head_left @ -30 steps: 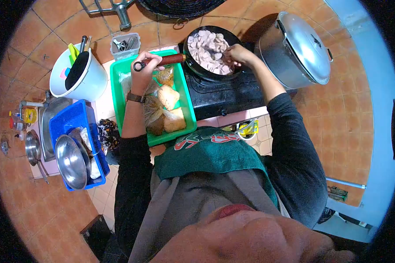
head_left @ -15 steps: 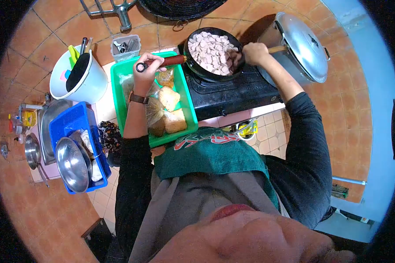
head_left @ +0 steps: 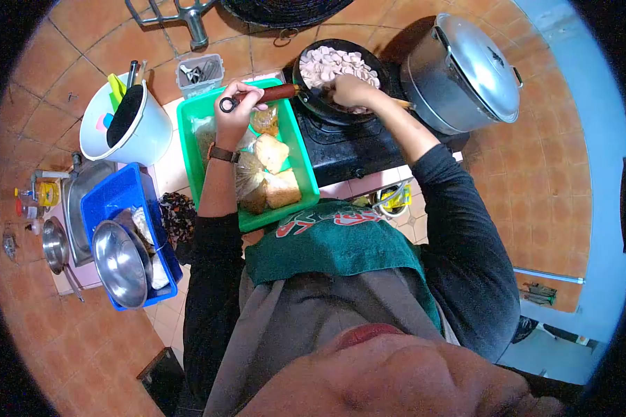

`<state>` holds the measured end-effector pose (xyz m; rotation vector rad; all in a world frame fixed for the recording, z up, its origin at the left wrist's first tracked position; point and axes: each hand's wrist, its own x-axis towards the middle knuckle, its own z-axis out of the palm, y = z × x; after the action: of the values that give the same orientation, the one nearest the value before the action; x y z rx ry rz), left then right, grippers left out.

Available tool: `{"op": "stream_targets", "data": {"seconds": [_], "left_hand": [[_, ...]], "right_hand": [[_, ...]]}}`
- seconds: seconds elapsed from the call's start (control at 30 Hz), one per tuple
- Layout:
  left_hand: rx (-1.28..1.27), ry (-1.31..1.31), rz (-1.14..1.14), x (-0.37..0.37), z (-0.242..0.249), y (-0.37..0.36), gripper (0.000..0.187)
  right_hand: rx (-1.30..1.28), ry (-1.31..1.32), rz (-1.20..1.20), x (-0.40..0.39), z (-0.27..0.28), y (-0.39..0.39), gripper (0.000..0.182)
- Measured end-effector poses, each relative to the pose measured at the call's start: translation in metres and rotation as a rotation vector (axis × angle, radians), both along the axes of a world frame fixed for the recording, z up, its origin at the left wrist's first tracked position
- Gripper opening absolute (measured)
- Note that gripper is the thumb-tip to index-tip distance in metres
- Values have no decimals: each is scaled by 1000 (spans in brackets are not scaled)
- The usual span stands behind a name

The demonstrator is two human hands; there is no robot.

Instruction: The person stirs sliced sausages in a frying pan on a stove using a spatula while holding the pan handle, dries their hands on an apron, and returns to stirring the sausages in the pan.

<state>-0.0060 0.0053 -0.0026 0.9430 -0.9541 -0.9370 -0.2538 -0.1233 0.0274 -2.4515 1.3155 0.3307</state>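
Observation:
A dark frying pan (head_left: pixel 311 105) sits on the black gas stove (head_left: pixel 341 154), full of pale, round food slices (head_left: pixel 337 64). My left hand (head_left: pixel 238 110) is wrapped round the pan's brown handle (head_left: pixel 279 92), over the green tray. Inside the pan, low and toward its near side, is my right hand (head_left: pixel 353 92), closed on the wooden handle (head_left: pixel 402 104) of a stirring tool. The tool's head is hidden behind the hand and among the slices. Bagged foods (head_left: pixel 271 154) lie in the green tray (head_left: pixel 300 160) below my left wrist.
Close to the pan's right stands a large lidded metal pot (head_left: pixel 435 83). Left are a small clear container of utensils (head_left: pixel 200 73), a white bucket (head_left: pixel 153 128), a blue basket (head_left: pixel 161 236) with a metal bowl (head_left: pixel 118 267), and a sink (head_left: pixel 87 201).
My right hand has swept left and slightly down across the pan with the stirring tool. Slices have shifted toward the far side. My left hand still grips the handle.

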Motion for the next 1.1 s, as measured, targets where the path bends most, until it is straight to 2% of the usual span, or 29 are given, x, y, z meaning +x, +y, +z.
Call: {"op": "stream_targets", "data": {"seconds": [0.03,0.1,0.2,0.23,0.3,0.33,0.37,0.43,0.47,0.5,0.57,0.63,0.77,0.83,0.9,1.0,1.1], "left_hand": [[6,2,-1,0,0,0,7],[6,-7,-8,0,1,1,7],[11,-16,2,-1,3,3,7],[14,-19,10,-1,3,4,7],[11,-45,7,1,1,3,7],[9,-73,0,1,0,3,8],[8,-72,1,2,-1,2,8],[23,-85,-1,2,-1,2,8],[24,-85,-2,1,-1,2,8],[22,-52,15,-1,2,3,7],[20,-18,35,-3,2,3,7],[-6,-22,46,-3,1,2,7],[47,-31,30,-3,3,5,7],[19,-29,27,-3,4,4,7],[40,-47,34,-5,7,5,7],[55,-11,54,-6,9,7,8],[82,-77,61,-8,7,7,11]], "right_hand": [[-27,83,-70,6,5,2,34],[-65,59,-116,4,-3,-4,34],[-64,-74,-211,-17,-22,-25,33],[-102,-54,-194,-22,-13,-26,33],[-107,-114,-207,-49,-41,-57,34],[-75,-151,-232,-56,-28,-52,37],[-93,5,-228,-59,-19,-54,42],[-63,44,-367,-64,14,-38,48],[-173,150,-341,-68,21,-39,51],[-300,114,-354,-80,16,-42,44],[-239,241,-226,-86,55,-27,44],[-287,172,-218,-103,59,-32,41],[-449,-9,-204,-110,50,-59,32],[-513,150,-189,-97,33,-65,27],[-447,190,-172,-73,28,-45,25],[-447,127,-50,-70,-9,-45,25],[-437,139,45,-71,6,-14,28]]}}
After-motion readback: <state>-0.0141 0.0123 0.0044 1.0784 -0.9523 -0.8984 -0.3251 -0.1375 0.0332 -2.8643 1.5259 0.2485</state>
